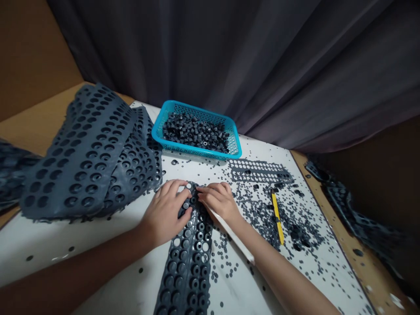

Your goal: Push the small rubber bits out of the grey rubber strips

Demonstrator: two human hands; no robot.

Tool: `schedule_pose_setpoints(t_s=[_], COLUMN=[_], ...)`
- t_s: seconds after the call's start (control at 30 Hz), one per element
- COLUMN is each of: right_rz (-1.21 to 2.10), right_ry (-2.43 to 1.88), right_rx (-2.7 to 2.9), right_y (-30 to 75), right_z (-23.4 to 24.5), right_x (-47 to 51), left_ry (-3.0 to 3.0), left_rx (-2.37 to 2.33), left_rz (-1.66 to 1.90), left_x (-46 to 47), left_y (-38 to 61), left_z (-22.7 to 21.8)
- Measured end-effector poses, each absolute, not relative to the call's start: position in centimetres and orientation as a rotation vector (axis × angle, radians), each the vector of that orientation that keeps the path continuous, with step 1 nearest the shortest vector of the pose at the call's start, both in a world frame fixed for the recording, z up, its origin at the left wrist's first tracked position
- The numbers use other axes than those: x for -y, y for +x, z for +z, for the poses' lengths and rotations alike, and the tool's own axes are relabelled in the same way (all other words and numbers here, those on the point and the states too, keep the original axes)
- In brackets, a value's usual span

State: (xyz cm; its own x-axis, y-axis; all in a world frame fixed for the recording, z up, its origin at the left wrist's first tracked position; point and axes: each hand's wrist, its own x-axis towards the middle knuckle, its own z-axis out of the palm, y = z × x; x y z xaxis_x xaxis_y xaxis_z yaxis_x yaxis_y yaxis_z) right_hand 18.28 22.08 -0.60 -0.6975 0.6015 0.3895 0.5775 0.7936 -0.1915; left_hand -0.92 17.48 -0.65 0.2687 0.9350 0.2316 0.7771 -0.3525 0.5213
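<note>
A dark grey rubber strip [186,258], moulded with rows of round ringed parts, lies lengthwise in front of me. Some of its holes are punched through and show white. My left hand [167,210] rests on the strip's far end, fingers curved over it and thumb apart. Across the strip, my right hand [221,201] pinches a slim white stick-like tool [234,236] whose rear end slants back along the forearm. The tool's tip is hidden by the fingers at the strip's surface. Both hands are close together there.
Behind the hands stands a blue basket [197,152] of small black rubber pieces. Folded rubber sheets [82,144] are heaped left. At right lie a punched-out strip [260,170], a yellow cutter-like tool [277,218] and scattered small discs [308,236]. A dark curtain [210,52] hangs behind.
</note>
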Motion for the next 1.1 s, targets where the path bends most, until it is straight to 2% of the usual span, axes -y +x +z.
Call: schedule_pose_setpoints(t_s=[0.17,0.4,0.5,0.87,1.1], right_rz=[0.08,0.641,0.73,0.585,0.153], right_ry=[-1.055,-1.066,-1.033,-0.983,-0.847], right_rx=[2.367,2.136,2.157,2.272,2.556], right_y=[19.7,19.4,18.2,18.1,18.2], right_z=[-0.4,1.4,1.4,0.5,0.0], right_x=[-23.0,-21.5,-20.9,-21.0,-21.7], left_ry=[2.245,2.235,2.229,2.222,2.238], left_rx=[-1.576,-1.553,-1.55,-1.558,-1.564], left_rz=[0.725,0.733,0.749,0.757,0.737], left_x=[-17.3,-17.4,-17.4,-17.4,-17.4], left_y=[-0.9,-1.1,-1.1,-1.0,-1.0], left_z=[-0.4,-0.6,-0.7,-0.6,-0.6])
